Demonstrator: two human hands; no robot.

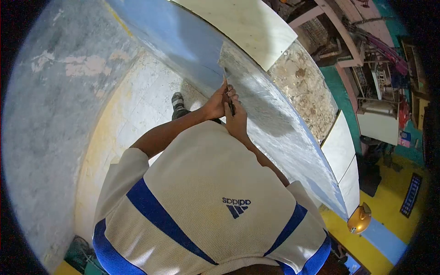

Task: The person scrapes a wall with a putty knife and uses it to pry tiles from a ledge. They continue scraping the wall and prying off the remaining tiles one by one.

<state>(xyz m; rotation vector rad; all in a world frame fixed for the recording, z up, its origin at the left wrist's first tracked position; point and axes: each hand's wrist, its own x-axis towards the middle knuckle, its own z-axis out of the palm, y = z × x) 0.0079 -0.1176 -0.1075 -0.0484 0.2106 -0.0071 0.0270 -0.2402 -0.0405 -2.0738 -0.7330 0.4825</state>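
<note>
My left hand (215, 104) and my right hand (236, 118) meet in front of my chest, both closed around a slim tool with a dark handle (232, 108). Its thin tip points up and away from me, next to the wall. Whether it is a knife or a scraper I cannot make out. Just beyond my hands is a low wall face (261, 98), painted blue on one part and rough grey on another. Fingers hide much of the tool.
Along the wall top lie pale tiles (247, 27) and a rough, broken mortar patch (302, 85). White floor tiles (137, 107) run along my left, with my shoe (177, 101) on them. A golden rounded object (360, 219) sits at the wall's right end.
</note>
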